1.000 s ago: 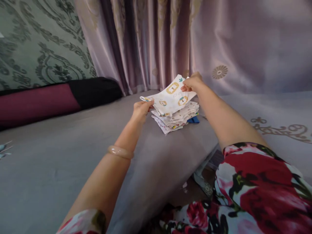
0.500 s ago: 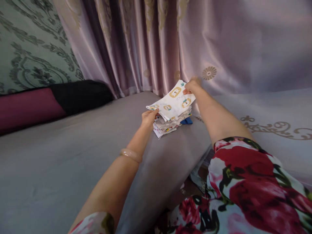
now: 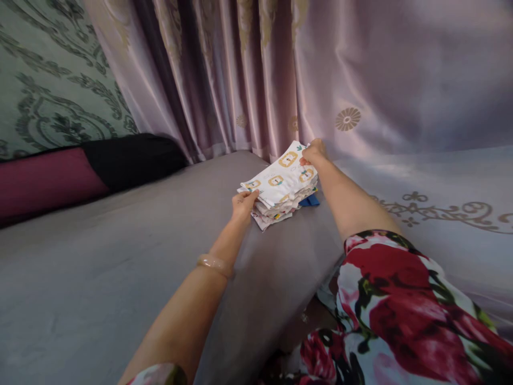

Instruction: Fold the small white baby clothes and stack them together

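Observation:
A folded white cloth printed with yellow lion faces lies flat on top of a stack of folded cloths. My left hand pinches its near left corner between thumb and fingers. At the far right corner, my right hand grips the same cloth, its fingers partly hidden from me. A blue folded piece sticks out from the right side of the stack, low down. Whether the cloths are garments or plain squares I cannot tell.
The stack sits on a grey bed sheet. A black and maroon bolster lies along the patterned wall at left. Pink curtains hang right behind the stack. The bed's edge drops off below my right forearm.
The lion-print cloth has come down from a raised, curved position and now rests flat on the stack. Both hands stay at its corners, the right one slightly lower.

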`<state>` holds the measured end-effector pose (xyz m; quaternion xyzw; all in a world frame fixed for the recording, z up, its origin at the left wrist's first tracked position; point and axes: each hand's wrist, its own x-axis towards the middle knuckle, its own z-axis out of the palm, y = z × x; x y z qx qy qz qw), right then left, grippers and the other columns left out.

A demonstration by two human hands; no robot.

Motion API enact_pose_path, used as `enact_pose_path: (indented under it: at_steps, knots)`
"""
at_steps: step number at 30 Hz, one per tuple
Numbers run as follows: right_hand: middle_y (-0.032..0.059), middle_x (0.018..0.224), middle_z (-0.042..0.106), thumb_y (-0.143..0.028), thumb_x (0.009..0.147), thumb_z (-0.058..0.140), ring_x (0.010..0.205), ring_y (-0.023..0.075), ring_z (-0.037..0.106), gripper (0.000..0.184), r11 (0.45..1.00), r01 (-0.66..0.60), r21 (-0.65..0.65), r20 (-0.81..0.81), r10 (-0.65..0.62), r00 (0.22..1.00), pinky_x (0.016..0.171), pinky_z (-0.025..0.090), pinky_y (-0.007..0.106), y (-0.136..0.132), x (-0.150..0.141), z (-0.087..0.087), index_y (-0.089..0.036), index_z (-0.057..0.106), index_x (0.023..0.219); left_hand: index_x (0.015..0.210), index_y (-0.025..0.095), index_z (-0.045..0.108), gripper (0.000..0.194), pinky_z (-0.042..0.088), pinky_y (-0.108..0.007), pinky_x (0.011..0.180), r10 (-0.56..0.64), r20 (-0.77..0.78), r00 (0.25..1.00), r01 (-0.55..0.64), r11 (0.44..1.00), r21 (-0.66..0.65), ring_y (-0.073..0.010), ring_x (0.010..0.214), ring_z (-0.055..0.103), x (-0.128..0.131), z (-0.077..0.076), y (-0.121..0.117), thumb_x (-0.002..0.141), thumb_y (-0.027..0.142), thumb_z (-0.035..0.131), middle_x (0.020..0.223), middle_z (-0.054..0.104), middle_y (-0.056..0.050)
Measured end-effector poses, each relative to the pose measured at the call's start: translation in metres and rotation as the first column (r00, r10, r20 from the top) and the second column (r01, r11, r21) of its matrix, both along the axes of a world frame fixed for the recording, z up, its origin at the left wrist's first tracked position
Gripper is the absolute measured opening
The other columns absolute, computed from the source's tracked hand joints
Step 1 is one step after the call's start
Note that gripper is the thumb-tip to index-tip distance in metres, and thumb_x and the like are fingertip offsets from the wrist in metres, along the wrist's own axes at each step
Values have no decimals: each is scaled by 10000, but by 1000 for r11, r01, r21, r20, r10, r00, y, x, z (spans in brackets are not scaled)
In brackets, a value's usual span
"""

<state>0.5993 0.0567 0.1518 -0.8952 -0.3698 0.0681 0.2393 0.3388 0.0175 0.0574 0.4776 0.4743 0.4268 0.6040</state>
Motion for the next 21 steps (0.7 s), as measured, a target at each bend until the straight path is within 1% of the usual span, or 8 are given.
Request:
enact_pose_path:
  at_steps: [4, 7, 9, 12, 15, 18, 21]
  knots:
    - [106, 664, 660, -44, 901, 496, 643, 113, 652, 199, 997, 31, 65, -42, -28, 999, 735, 471, 236, 0, 3, -12, -24, 634, 760, 559, 167, 563, 254, 325, -224, 509, 59, 16, 998, -60, 997, 46, -74, 481, 413, 4, -8, 2, 700, 285, 738, 516, 496, 40]
    - [107, 668, 665, -81, 902, 532, 677, 157, 669, 165, 992, 52, 115, -51, -46, 998, 778, 496, 291, -1, 3, -16, -36, 672, 831, 611, 162, 590, 226, 333, -217, 532, 89, 31, 996, -92, 987, 129, -79, 516, 435, 7, -14, 5, 680, 312, 743, 547, 508, 45]
    - [106, 661, 664, -99, 908, 533, 677, 176, 675, 173, 987, 72, 146, -72, -62, 996, 789, 506, 321, -2, 2, -17, -41, 690, 866, 664, 159, 616, 221, 346, -213, 554, 117, 47, 992, -123, 979, 163, -84, 548, 459, 9, -18, 7, 668, 335, 748, 589, 534, 39]
    - [114, 661, 663, -113, 911, 526, 685, 195, 680, 196, 982, 89, 165, -97, -73, 993, 793, 512, 341, -3, 2, -18, -47, 709, 886, 746, 155, 646, 246, 356, -214, 568, 147, 75, 986, -157, 976, 152, -89, 566, 477, 12, -23, 10, 662, 361, 751, 630, 555, 32]
    - [117, 662, 662, -110, 901, 532, 725, 210, 686, 194, 981, 94, 170, -95, -78, 992, 812, 514, 350, -4, 1, -18, -49, 716, 913, 772, 149, 654, 230, 354, -213, 565, 168, 88, 982, -179, 975, 132, -84, 560, 473, 14, -25, 12, 671, 335, 746, 628, 550, 36]
    - [124, 673, 666, -128, 901, 539, 791, 227, 691, 202, 977, 111, 184, -78, -98, 992, 841, 512, 353, -3, 2, -20, -49, 712, 966, 797, 143, 654, 196, 362, -210, 567, 169, 111, 979, -180, 979, 100, -79, 553, 473, 15, -25, 12, 698, 297, 724, 620, 542, 42]
    - [129, 710, 678, -139, 889, 551, 850, 237, 690, 220, 975, 119, 187, -55, -111, 992, 848, 517, 345, -2, 4, -26, -55, 705, 1021, 828, 137, 651, 201, 376, -209, 567, 167, 136, 977, -177, 982, 64, -78, 543, 476, 16, -25, 11, 712, 288, 716, 613, 542, 46]
